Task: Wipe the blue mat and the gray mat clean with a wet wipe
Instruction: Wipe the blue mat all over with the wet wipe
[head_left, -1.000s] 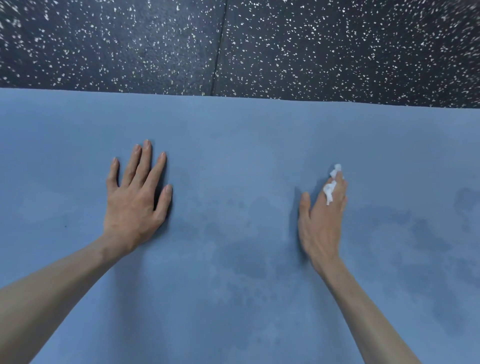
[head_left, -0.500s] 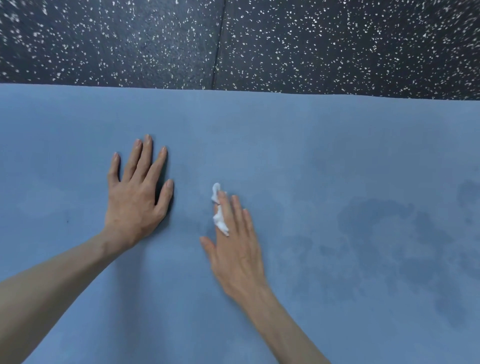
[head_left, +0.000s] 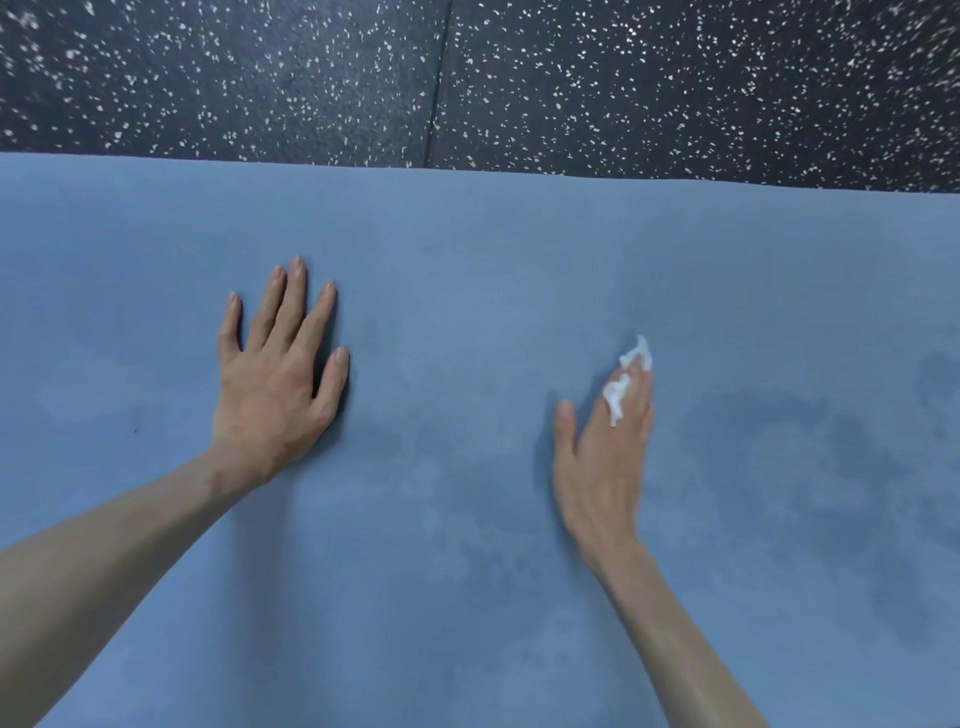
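Head view is the only one you have, and it shows the blue mat (head_left: 493, 249) filling everything below and around both of your hands, its long axis running left to right across the frame and its far edge lying straight along the speckled dark floor (head_left: 675, 88). Your right hand (head_left: 602, 457) is the one on the job: it lies flat on the mat with fingers straight and close together, pressing the crumpled white wet wipe (head_left: 623, 384) beneath them (a tuft pokes out past the fingertips). Darker damp patches (head_left: 779, 441) spread just to its right and toward you, while the strip between your hands looks paler, so judge your next pass leftward. Your left hand (head_left: 275, 384) is spread wide, palm down, holding nothing, simply bracing the mat. The gray mat is not in view.
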